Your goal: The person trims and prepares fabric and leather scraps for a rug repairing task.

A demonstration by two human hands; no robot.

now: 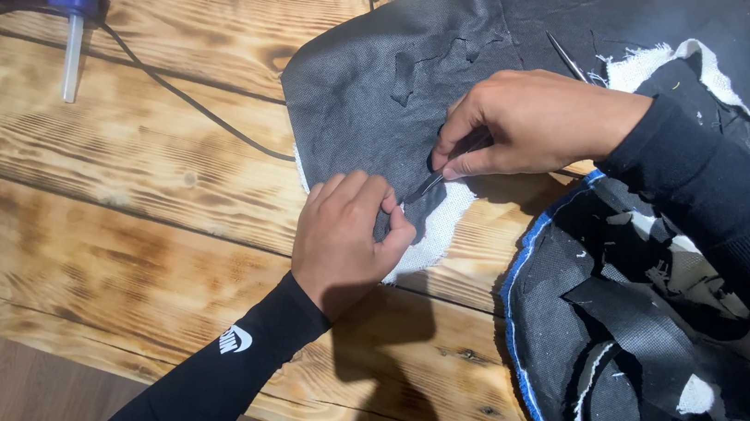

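Note:
A large piece of dark grey fabric (380,80) with white backing lies on a wooden table (111,173). My left hand (345,237) pinches the fabric's lower edge between thumb and fingers. My right hand (533,120) holds a thin dark metal tool (445,171), whose tip points at the fabric edge right beside my left thumb. The other end of the tool (568,56) sticks out above my right hand. White woven backing (437,227) shows where the dark layer is peeled away.
A blue glue gun with a clear nozzle (71,38) lies at the top left, its black cord (187,100) running across the table. Another dark fabric piece with a blue edge (592,327) and torn black scraps lies at the lower right.

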